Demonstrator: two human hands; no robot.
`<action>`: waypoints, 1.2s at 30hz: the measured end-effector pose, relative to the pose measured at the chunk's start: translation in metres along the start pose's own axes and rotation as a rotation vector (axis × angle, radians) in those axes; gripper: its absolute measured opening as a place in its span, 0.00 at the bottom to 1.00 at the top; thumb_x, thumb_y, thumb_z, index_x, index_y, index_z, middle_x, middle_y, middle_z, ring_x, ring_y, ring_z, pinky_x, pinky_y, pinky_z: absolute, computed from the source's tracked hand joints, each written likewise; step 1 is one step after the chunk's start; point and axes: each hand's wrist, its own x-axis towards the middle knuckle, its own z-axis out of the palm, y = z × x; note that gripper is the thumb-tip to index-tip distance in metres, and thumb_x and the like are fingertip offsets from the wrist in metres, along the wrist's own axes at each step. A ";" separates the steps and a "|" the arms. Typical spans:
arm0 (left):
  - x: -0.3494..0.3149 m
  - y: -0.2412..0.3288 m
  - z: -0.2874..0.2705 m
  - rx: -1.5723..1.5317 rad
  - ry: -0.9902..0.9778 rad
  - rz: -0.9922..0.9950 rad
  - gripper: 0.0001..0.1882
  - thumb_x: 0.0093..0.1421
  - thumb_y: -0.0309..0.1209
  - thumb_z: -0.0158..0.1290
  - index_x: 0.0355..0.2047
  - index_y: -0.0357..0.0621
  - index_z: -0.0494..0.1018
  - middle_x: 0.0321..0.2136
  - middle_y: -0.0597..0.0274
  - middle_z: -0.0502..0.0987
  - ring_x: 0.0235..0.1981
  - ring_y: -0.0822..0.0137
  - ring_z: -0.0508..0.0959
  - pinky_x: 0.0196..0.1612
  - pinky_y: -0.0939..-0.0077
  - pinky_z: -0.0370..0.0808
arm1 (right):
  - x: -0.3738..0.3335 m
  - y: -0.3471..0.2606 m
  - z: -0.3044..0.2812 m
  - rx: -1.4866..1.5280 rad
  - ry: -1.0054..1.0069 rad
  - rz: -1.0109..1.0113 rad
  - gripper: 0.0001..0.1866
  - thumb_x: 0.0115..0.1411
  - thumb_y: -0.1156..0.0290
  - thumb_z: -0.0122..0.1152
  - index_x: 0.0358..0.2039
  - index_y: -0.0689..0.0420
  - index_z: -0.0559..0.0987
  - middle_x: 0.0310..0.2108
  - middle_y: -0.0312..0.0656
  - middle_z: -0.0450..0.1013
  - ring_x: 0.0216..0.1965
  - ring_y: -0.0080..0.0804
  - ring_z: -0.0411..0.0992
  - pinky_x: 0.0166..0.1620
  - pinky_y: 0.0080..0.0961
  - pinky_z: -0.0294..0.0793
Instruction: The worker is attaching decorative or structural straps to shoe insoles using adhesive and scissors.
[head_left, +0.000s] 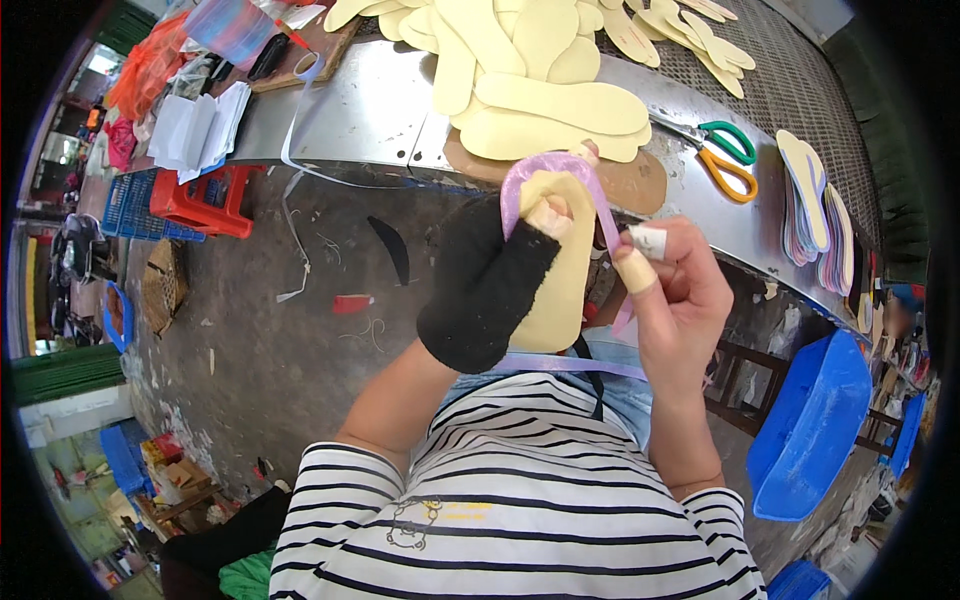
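My left hand point(478, 290), in a black glove with bare fingertips, grips a pale yellow insole point(562, 275) held upright above my lap. A lilac strip point(607, 212) curves around the insole's far rounded end. Between the taped thumb and index finger of my right hand point(683, 300), the strip is pinched at the insole's right side. Its loose length hangs below those fingers, and more lilac strip crosses my lap. Just beyond the insole, a brown sole-shaped board point(640, 182) lies at the table's near edge, partly under piled yellow insoles point(565, 105).
Scissors point(722, 165) with green and orange handles lie on the metal table point(350, 110). Stacked insoles point(805, 195) stand at the right. White papers point(200, 130) sit at the left edge. A red stool point(205, 200) and a blue tub point(810, 430) flank me.
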 end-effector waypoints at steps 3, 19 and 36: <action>0.018 0.011 -0.020 0.251 -0.192 0.059 0.16 0.59 0.38 0.49 0.38 0.37 0.73 0.28 0.56 0.76 0.29 0.68 0.75 0.33 0.75 0.71 | 0.021 -0.002 -0.031 -0.101 -0.124 0.226 0.04 0.52 0.77 0.60 0.29 0.61 0.75 0.22 0.31 0.69 0.22 0.11 0.65 0.22 0.08 0.62; 0.005 0.029 -0.016 0.273 -0.391 -0.122 0.16 0.59 0.38 0.49 0.37 0.35 0.73 0.26 0.59 0.76 0.27 0.73 0.76 0.31 0.79 0.71 | 0.013 -0.023 -0.050 0.066 -0.129 0.150 0.05 0.48 0.83 0.61 0.28 0.65 0.76 0.23 0.34 0.69 0.21 0.15 0.68 0.18 0.10 0.62; 0.011 0.040 -0.015 0.410 -0.371 -0.059 0.17 0.58 0.39 0.51 0.37 0.35 0.73 0.20 0.63 0.74 0.21 0.78 0.71 0.26 0.82 0.68 | 0.038 -0.013 -0.066 0.207 -0.198 0.157 0.05 0.47 0.85 0.60 0.27 0.66 0.76 0.25 0.37 0.71 0.23 0.14 0.68 0.22 0.08 0.64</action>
